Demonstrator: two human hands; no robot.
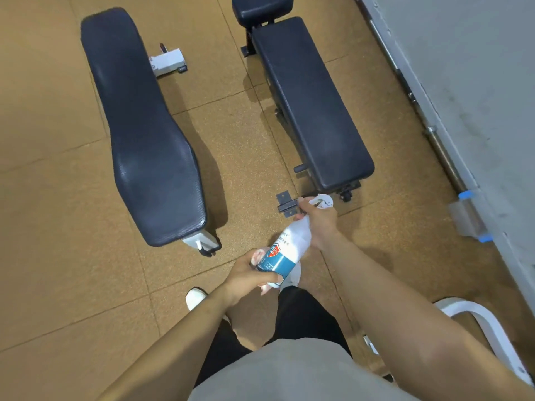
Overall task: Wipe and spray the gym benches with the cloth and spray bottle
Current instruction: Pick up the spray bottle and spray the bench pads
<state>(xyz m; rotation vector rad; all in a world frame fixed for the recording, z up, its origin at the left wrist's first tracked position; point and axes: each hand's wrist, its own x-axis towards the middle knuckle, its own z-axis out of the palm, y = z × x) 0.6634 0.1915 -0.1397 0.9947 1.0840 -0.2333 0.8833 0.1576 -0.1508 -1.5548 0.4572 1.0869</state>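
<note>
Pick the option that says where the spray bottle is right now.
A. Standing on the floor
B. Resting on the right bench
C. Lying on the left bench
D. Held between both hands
D: the spray bottle is gripped at its base by the left hand and at its top by the right hand, above the floor.

Two benches (144, 125) (312, 105) side by side, barbell (434, 134) right.

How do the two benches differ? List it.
The left bench has one contoured pad that widens toward its near end, on a white frame. The right bench has a straight rectangular pad plus a separate small pad at its far end, on a black frame. Both are dark, padded and stand on the brown floor.
</note>
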